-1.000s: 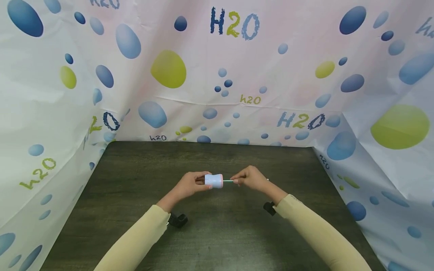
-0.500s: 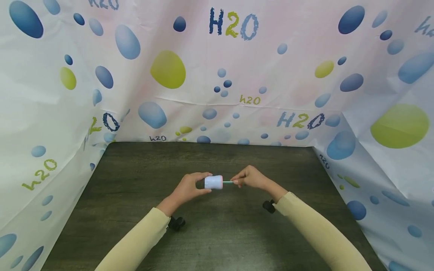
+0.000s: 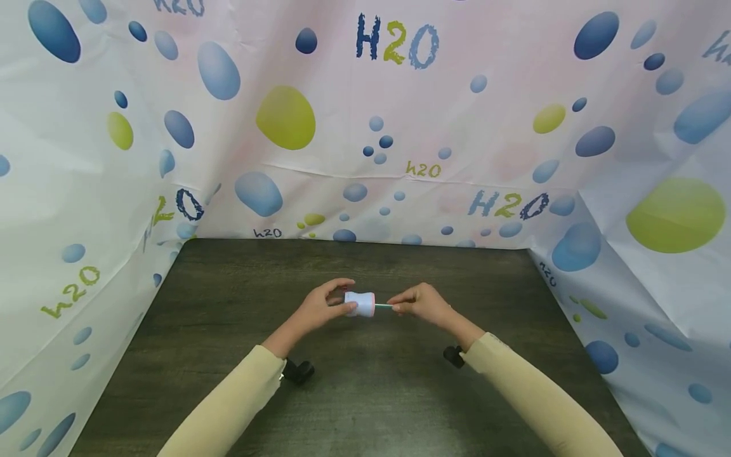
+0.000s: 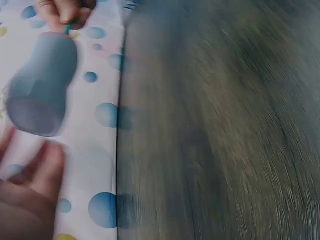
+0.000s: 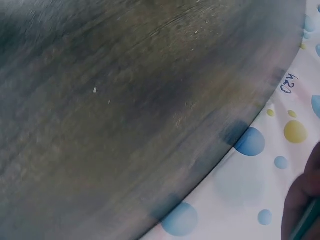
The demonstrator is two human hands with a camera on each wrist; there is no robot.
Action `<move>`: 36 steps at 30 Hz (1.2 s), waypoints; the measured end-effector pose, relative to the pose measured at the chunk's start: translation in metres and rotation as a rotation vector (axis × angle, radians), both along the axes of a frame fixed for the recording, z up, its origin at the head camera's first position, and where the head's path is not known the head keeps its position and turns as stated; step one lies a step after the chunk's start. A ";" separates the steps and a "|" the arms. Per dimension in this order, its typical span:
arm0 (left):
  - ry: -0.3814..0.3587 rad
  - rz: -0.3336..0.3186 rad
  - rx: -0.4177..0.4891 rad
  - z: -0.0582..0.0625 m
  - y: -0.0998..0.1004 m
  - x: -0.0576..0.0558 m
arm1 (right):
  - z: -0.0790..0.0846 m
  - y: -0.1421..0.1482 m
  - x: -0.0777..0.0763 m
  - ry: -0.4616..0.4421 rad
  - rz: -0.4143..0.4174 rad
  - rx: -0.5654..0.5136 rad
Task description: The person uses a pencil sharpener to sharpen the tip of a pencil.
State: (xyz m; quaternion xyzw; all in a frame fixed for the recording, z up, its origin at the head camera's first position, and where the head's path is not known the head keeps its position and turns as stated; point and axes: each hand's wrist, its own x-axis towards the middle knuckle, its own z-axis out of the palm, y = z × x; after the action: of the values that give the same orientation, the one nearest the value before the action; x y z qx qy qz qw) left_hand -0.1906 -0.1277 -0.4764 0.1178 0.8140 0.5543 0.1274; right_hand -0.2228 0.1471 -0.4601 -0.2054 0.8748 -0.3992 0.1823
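Observation:
A small pale-blue waisted cylinder point(image 3: 363, 304) with a pink rim lies sideways in the air over the dark table. A thin green pencil-like stick point(image 3: 383, 306) enters its pink end; its inner end is hidden. My right hand point(image 3: 425, 304) pinches this stick between thumb and fingers. At the cylinder's other end is my left hand point(image 3: 316, 311), its fingers spread and the thumb overlapping the near side. In the blurred left wrist view, the left fingertips point(image 4: 52, 157) sit just apart from the cylinder's flat base point(image 4: 35, 116). The right wrist view shows the green stick point(image 5: 306, 222) at the corner.
The dark wood-grain table point(image 3: 365, 393) extends around both hands. A white sheet point(image 3: 457, 127) with blue and green spots and H2O lettering rises at the back and both sides. Black wrist mounts point(image 3: 298, 372) hang below the sleeves.
My left fingers shift around the cylinder: the upper fingers have lifted away from it and the thumb has come over its near side. The right hand stays nearly still, pinching the stick.

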 end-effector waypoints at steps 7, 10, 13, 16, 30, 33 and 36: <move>-0.471 0.021 0.154 -0.002 -0.006 -0.008 | 0.002 0.000 0.006 0.174 0.012 0.091; -0.583 -0.056 0.227 -0.006 -0.009 -0.007 | 0.002 0.001 0.006 0.216 0.037 0.099; -0.635 -0.103 0.293 -0.009 -0.009 -0.008 | 0.002 0.002 0.006 0.254 0.057 0.103; -0.638 -0.091 0.308 -0.011 -0.007 -0.008 | 0.003 0.003 0.007 0.263 0.063 0.097; -0.118 -0.067 -0.017 -0.004 0.005 -0.003 | 0.004 0.008 -0.002 0.091 0.064 0.072; 0.021 -0.071 -0.098 -0.001 0.008 0.000 | 0.007 0.009 -0.005 0.060 0.067 0.059; 0.137 -0.048 -0.172 0.001 0.011 0.005 | 0.008 0.010 -0.007 0.009 0.067 0.038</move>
State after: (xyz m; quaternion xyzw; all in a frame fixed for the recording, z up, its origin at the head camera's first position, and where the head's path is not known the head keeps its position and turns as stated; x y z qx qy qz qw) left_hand -0.1855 -0.1165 -0.4758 0.1636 0.8624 0.4697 0.0941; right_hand -0.2300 0.1576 -0.4520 -0.2327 0.8757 -0.3751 0.1956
